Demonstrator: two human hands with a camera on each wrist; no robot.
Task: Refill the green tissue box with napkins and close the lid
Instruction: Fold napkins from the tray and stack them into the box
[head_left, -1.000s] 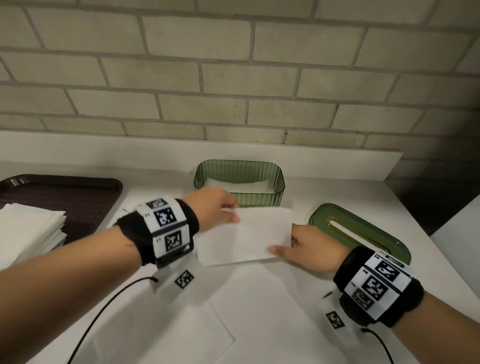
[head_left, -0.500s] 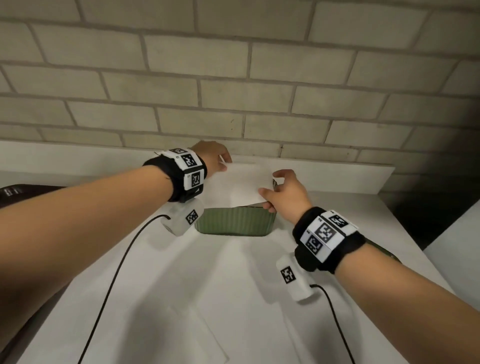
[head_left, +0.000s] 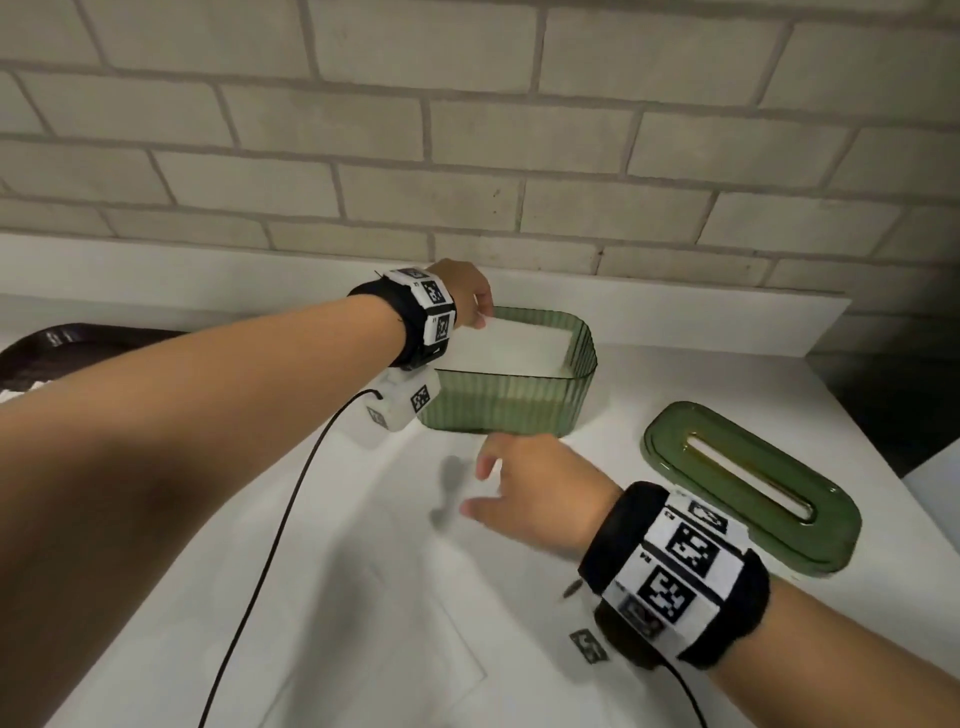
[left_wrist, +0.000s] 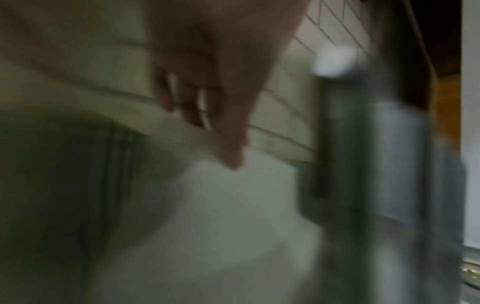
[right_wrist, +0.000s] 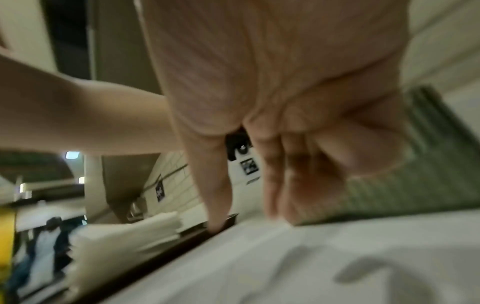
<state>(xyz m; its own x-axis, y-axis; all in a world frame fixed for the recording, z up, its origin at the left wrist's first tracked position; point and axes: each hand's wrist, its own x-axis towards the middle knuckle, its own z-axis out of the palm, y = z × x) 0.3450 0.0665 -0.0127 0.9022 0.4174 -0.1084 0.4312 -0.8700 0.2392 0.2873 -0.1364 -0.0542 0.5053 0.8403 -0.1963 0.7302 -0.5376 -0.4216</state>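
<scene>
Left hand (head_left: 464, 295) fingers rest on napkin (head_left: 524, 345) in green box (head_left: 519, 402); right hand (head_left: 535, 496) relaxed, empty. Press flat, corners inside rim.

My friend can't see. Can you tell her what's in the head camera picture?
A left hand reaches over an open green box holding white napkins. The right hand hovers open above the white counter, and the green lid lies to the right.

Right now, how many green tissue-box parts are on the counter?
2: the open green box by the wall, with napkins inside, and its lid lying separately to its right.
</scene>
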